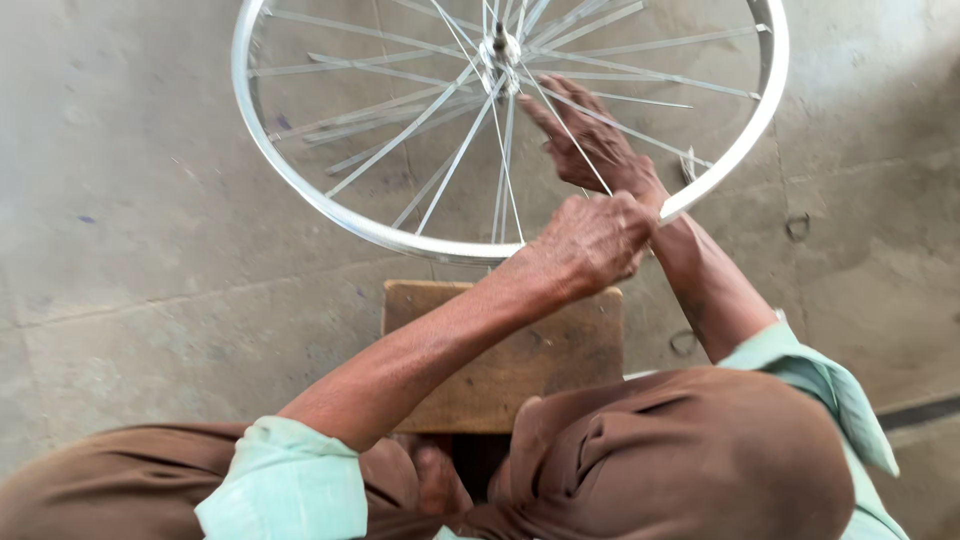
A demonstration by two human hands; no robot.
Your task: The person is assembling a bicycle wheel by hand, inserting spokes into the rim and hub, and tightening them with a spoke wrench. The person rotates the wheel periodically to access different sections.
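- Bicycle wheel [300, 190]: a bare silver rim with thin metal spokes, seen from above. It fills the upper middle of the view and hangs over a grey concrete floor [130, 200].
- Hub [499, 48]: the small metal centre of the wheel, near the top edge, where the spokes meet and cross.
- Left hand [590, 240]: curled into a loose fist at the lower right stretch of the rim, its fingers pinched together around one spoke [590, 160] that runs up toward the hub. What else, if anything, lies inside the fist cannot be told.
- Right hand [590, 140]: reaches through the wheel from behind, fingers stretched out flat and pointing toward the hub, lying among the spokes. It grasps nothing that can be seen.
- Wooden stool [500, 370]: a worn brown block just below the rim, between the person's knees.
- Clothing: pale green sleeves [290, 480] rolled back above the elbows, and brown trousers [700, 450] across the bottom of the view.
- A few small metal rings [797, 227] lie on the floor to the right.
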